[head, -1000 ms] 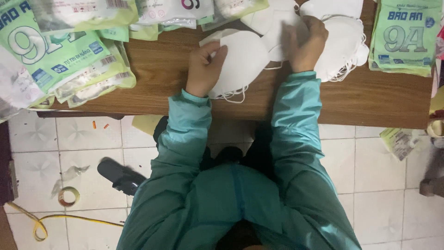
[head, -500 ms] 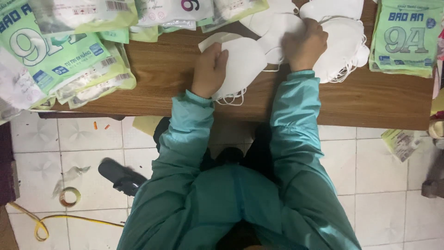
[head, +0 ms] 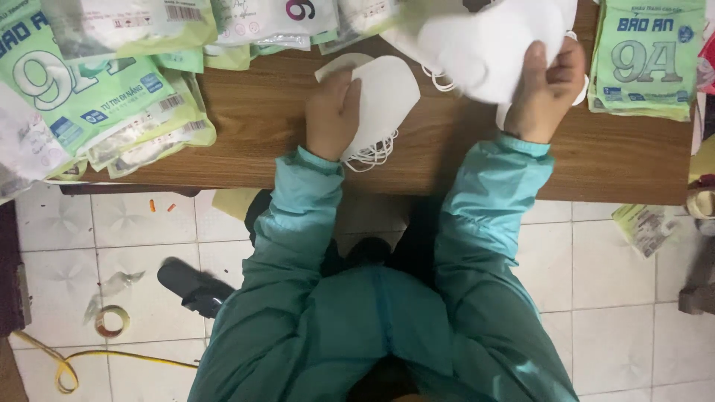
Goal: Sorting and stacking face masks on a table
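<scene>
The left hand (head: 333,112) is pressing flat, fingers loosely curled, on a white mask (head: 383,100) lying on the table (head: 261,126). Beyond that mask, the right hand (head: 547,93) is gripping another mask (head: 484,45), fingers closed on it.
</scene>
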